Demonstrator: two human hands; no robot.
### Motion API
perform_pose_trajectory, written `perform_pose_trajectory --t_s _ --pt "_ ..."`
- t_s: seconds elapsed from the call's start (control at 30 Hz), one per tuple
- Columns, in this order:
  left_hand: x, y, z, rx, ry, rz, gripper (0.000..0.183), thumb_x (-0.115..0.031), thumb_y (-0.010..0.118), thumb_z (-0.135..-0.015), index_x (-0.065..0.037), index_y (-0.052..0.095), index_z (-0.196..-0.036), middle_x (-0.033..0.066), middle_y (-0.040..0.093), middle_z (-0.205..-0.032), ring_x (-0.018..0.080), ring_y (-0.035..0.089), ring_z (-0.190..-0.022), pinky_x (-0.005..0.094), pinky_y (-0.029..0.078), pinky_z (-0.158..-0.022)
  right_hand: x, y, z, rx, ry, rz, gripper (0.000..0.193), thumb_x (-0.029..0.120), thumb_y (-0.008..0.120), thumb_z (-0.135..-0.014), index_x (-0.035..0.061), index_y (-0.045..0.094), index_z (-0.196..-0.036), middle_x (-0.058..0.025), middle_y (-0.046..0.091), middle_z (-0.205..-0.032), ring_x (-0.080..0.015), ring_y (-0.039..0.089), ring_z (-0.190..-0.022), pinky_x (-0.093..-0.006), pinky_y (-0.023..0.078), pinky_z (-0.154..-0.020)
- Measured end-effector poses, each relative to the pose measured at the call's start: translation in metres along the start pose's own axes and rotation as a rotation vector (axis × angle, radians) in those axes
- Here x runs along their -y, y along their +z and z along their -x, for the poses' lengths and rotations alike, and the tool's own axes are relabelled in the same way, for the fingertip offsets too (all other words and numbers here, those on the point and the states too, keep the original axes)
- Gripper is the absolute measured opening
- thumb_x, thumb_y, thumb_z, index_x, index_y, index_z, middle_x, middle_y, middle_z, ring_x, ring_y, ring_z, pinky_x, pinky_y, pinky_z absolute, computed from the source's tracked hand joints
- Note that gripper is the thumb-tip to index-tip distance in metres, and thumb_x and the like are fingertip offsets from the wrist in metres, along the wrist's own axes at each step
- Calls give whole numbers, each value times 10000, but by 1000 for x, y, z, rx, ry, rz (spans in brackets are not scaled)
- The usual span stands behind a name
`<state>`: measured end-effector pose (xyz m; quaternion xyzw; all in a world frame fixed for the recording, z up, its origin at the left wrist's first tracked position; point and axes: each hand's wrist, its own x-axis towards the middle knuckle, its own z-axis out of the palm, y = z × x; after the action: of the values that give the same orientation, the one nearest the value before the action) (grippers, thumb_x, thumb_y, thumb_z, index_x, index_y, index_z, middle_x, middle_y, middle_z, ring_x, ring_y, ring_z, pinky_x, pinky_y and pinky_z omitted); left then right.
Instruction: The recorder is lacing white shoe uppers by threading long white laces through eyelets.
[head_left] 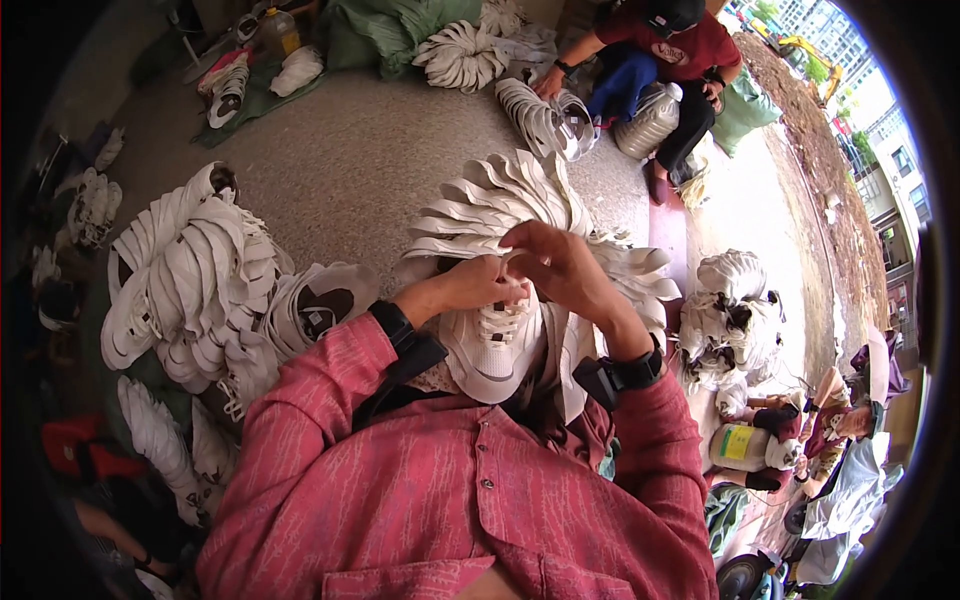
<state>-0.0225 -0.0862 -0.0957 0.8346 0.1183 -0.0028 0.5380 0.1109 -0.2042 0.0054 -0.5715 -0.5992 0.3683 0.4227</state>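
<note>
A white sneaker upper (487,352) rests in my lap, toe toward me, with white shoelaces (500,322) crossing its front. Above its tongue my left hand (472,283) is closed, fingertips pinching a white lace end. My right hand (565,272) curls in from the other side, its thumb and fingers meeting the left hand at the same lace. The fingers partly cover the lace and the shoe's opening. Just beyond my hands, a fanned stack of white shoe uppers (500,205) lies on the ground.
More white uppers (190,265) are heaped at my left, and a bundle (735,310) lies to the right. Across from me a person (665,60) sits beside a shoe stack (545,120) and a large plastic jug (650,120). Green sacks (400,35) stand at the back.
</note>
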Motion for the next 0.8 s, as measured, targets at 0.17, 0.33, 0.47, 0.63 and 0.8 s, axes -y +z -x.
perform_pose_trajectory --t_s 0.17,0.33,0.47,0.63,0.8 --pt "3 -1 -6 -182 -13 316 236 -234 607 -936 -28 722 -928 -11 623 -714 53 547 -624 214 454 -587 -3 -21 9 -577 -274 590 246 53 624 -848 15 608 -1091 -110 657 -949 -201 627 -865 -308 503 -747" --pt "10 -3 -11 -187 -49 345 253 -247 602 -945 -14 700 -925 -4 616 -730 58 547 -623 214 455 -582 -54 -4 43 -367 72 249 190 39 603 -850 50 651 -1033 -78 664 -898 -172 618 -759 -288 490 -714" --pt "12 -4 -14 -165 -33 358 247 -231 571 -962 -13 676 -911 15 625 -740 70 572 -627 197 446 -540 -89 16 53 -271 118 156 279 9 558 -851 68 637 -1112 -82 647 -965 -163 601 -785 -294 487 -715" --pt "22 -5 -9 -219 -146 687 278 -268 548 -979 -18 660 -929 52 649 -764 87 609 -633 164 398 -444 -108 29 50 -248 120 148 433 -81 507 -778 84 616 -1163 -89 650 -1032 -218 622 -885 -321 496 -761" --pt "19 -8 -2 -215 -111 930 299 -303 566 -972 -20 657 -938 59 659 -781 86 618 -666 169 416 -473 -113 32 52 -302 24 113 451 -96 499 -769 89 618 -1163 -86 653 -1055 -237 619 -924 -320 498 -782"
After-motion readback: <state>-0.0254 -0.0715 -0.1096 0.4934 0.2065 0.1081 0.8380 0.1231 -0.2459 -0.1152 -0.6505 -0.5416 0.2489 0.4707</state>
